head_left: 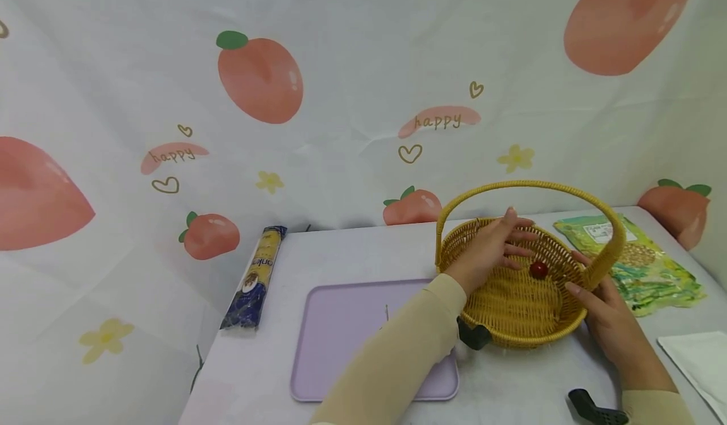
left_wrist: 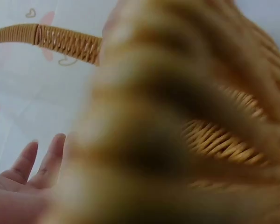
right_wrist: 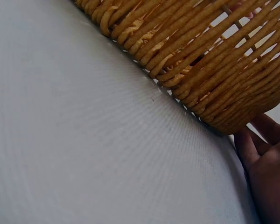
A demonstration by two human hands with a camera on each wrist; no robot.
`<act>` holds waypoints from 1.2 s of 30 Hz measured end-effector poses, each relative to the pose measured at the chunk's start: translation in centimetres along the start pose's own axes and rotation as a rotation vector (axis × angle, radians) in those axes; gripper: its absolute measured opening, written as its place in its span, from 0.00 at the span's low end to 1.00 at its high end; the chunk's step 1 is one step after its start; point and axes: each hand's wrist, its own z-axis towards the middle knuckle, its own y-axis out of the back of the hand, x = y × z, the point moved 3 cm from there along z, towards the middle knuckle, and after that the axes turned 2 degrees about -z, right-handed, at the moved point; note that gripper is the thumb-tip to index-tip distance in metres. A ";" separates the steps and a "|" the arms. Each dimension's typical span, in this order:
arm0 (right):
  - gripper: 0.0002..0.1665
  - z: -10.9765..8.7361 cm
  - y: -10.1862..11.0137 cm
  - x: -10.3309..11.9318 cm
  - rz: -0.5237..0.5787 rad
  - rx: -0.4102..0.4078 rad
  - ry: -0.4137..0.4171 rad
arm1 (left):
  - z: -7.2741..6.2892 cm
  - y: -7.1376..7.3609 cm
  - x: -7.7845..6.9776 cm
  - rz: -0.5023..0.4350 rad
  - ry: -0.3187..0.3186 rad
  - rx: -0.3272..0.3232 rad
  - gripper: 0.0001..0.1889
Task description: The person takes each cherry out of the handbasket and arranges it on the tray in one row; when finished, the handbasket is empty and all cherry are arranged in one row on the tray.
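A yellow woven basket (head_left: 525,311) with a tall arched handle (head_left: 528,185) stands on the table, with one small glossy red fruit-like ball (head_left: 538,269) inside. My left hand (head_left: 491,251) reaches over the basket's left side, its fingers extended above the interior and nothing visible in them. In the left wrist view, blurred wicker hides most of the hand, but fingertips (left_wrist: 51,161) show. At the basket's right side, my right hand (head_left: 604,311) grips the rim near the handle's foot, thumb on the near side. The right wrist view shows its fingers (right_wrist: 266,135) against the wicker wall.
A lilac tray (head_left: 335,336) lies left of the basket, partly under my left sleeve; a thin stalk (head_left: 387,312) shows there. Farther left lies a long yellow-and-blue packet (head_left: 257,280). A green printed bag (head_left: 642,261) and a white cloth or tissue (head_left: 698,362) lie on the right.
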 end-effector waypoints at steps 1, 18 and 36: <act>0.39 0.0 0.0 0.0 0.002 -0.002 0.001 | 0.1 -0.1 0.0 -0.013 0.008 0.002 0.37; 0.39 0.4 -0.5 0.3 0.022 -0.008 0.005 | 2.3 -1.3 -0.3 -0.082 0.038 -0.035 0.35; 0.39 0.2 -0.3 0.1 0.025 -0.008 0.018 | 2.7 -1.7 3.4 0.207 0.280 0.099 0.26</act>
